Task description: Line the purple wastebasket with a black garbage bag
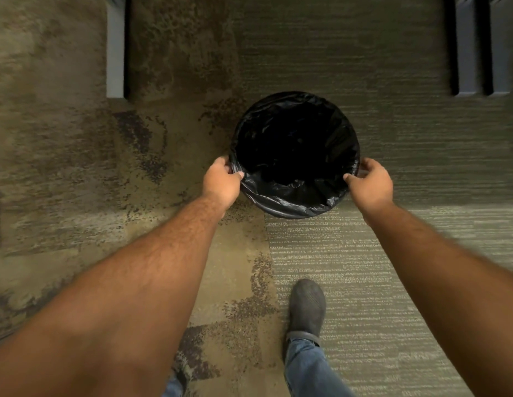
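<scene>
Both hands pinch the glossy, crinkled black garbage bag (286,196) at opposite sides of the round wastebasket's rim: left hand (220,183), right hand (371,186). Its plastic covers the basket entirely. It stands on mottled, streaked carpet (364,253) between dark furniture legs (115,47), ahead of a grey shoe (306,306).

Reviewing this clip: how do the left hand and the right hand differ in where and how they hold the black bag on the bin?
The left hand grips the garbage bag at the rim's left side; the right hand grips at the right side. The left hand's fingers pinch a visible fold of black plastic; the right hand's fingers curl over the edge with little plastic showing. Shared: both are closed on the bag at the near half of the rim, thumbs pointing inward.
</scene>
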Available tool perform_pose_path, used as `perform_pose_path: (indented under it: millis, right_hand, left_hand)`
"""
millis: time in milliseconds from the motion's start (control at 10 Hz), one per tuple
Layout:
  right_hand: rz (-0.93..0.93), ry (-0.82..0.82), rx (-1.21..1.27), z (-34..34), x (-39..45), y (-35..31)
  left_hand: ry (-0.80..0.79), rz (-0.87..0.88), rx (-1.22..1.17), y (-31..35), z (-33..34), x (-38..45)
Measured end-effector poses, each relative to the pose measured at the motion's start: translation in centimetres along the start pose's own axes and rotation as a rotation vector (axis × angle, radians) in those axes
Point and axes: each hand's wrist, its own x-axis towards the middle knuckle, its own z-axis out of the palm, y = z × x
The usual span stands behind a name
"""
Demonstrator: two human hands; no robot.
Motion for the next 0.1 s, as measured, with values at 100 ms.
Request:
perform_pose_path:
  millis: [100]
  right_hand:
    - [0.009,0.046,0.031,0.07,-0.93,-0.33]
  left_hand:
    - [-0.012,0.009,0.008,-0.21,-0.23,-0.53]
